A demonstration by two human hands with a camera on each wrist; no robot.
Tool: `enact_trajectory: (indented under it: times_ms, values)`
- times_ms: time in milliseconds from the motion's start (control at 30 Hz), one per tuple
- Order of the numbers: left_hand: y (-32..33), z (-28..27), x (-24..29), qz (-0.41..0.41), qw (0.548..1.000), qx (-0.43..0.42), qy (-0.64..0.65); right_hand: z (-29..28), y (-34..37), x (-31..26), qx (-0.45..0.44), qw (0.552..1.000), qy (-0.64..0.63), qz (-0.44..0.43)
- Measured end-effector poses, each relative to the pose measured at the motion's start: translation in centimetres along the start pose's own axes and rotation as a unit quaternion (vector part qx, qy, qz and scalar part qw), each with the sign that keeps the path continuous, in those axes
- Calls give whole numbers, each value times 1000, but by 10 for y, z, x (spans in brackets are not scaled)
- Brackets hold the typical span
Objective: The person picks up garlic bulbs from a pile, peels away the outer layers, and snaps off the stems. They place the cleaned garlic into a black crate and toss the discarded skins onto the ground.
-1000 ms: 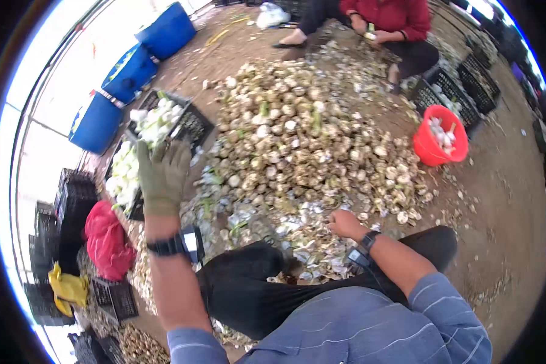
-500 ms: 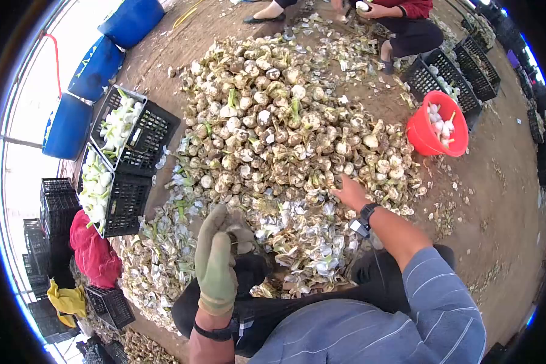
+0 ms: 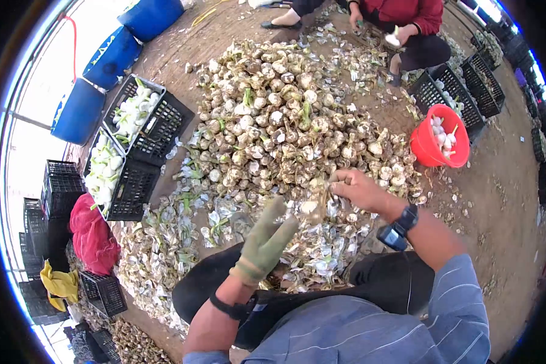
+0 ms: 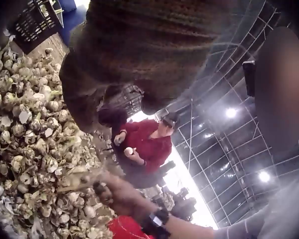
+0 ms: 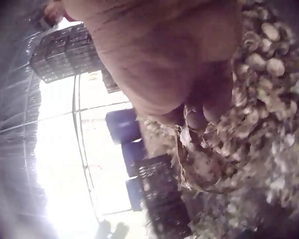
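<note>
Over the lap in the head view, the gloved left hand (image 3: 264, 242) has its thumb and fingers spread and holds nothing. To its right, the bare right hand (image 3: 361, 191) pinches a garlic bulb (image 3: 310, 207) by its dry stalk, above the near edge of the garlic pile (image 3: 273, 121). From the right wrist, the bulb (image 5: 202, 167) hangs below the curled fingers in loose, papery husk. The left wrist view has the glove (image 4: 139, 50) large and dark at the top, with the right hand (image 4: 122, 196) lower down.
Black crates of white garlic (image 3: 158, 130) stand at the left, near blue barrels (image 3: 79, 112). A red bucket (image 3: 440, 136) with bulbs is at the right. Husks (image 3: 158, 261) cover the ground. Another person in red (image 3: 415, 15) sits beyond the pile.
The left hand has come from the crates to the lap and then toward the right hand, its fingers spreading. The right hand now holds a bulb lifted from the pile's near edge.
</note>
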State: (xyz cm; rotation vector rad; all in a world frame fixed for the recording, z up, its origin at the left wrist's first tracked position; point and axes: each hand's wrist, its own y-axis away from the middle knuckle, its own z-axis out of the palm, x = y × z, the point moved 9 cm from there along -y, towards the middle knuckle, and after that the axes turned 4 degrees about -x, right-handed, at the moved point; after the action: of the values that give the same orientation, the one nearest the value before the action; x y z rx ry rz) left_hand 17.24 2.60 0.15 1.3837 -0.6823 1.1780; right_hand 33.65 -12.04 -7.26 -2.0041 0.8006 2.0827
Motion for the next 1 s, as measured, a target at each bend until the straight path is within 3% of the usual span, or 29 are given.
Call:
enact_trajectory:
  times_ms: [67, 100, 167, 233, 333, 400, 500, 567, 600, 633, 700, 733, 800, 833, 867, 900, 933, 967, 1000]
  values:
    - [8, 19, -2, -99, 989, -85, 69, 28, 29, -41, -28, 993, -103, 45]
    - [12, 30, -8, -126, 977, -117, 124, 34, 39, -46, -21, 995, -81, 50]
    - [21, 47, -10, -157, 962, -143, 172, 40, 52, -71, 30, 997, -43, -62]
    - [27, 49, -3, -104, 978, -136, 119, 43, 66, -95, 79, 980, 48, -179]
    - [30, 51, 6, -4, 996, -91, 22, 48, 95, -119, 175, 959, -48, -217]
    - [35, 51, 14, 31, 996, -76, -26, 51, 108, -113, 212, 954, -55, -206]
    - [48, 56, 19, 65, 995, -74, 11, 56, 127, -111, 239, 947, -22, -212]
    - [53, 61, 23, 99, 986, -118, 67, 48, 138, -100, 263, 940, -162, -148]
    - [53, 56, 19, 84, 990, -107, 42, 49, 142, -98, 273, 927, -230, -113]
    - [52, 49, 15, 68, 993, -97, 17, 44, 145, -112, 283, 878, -320, -215]
    - [45, 33, -8, -13, 997, -61, 37, 24, 161, -139, 286, 851, -335, -288]
    - [46, 27, -6, 3, 999, -38, 38, 10, 171, -147, 284, 836, -342, -322]
    - [51, 15, -3, 32, 999, 6, 36, 0, 174, -147, 191, 914, -183, -308]
    - [50, 15, 0, 80, 995, 5, 52, 7, 167, -135, 189, 942, -50, -273]
    - [49, 12, 0, 108, 994, 18, 14, 13, 160, -122, 183, 948, 88, -243]
    - [48, 10, -1, 136, 990, 29, -22, 28, 145, -92, 213, 921, 275, -178]
    - [48, 9, 2, 167, 983, 42, -57, 40, 136, -75, 232, 854, 452, -105]
    - [52, 13, 5, 159, 986, 38, -28, 43, 134, -70, 225, 901, 358, -93]
    - [55, 12, 17, 212, 971, 54, -100, 48, 131, -65, 209, 939, 260, -80]
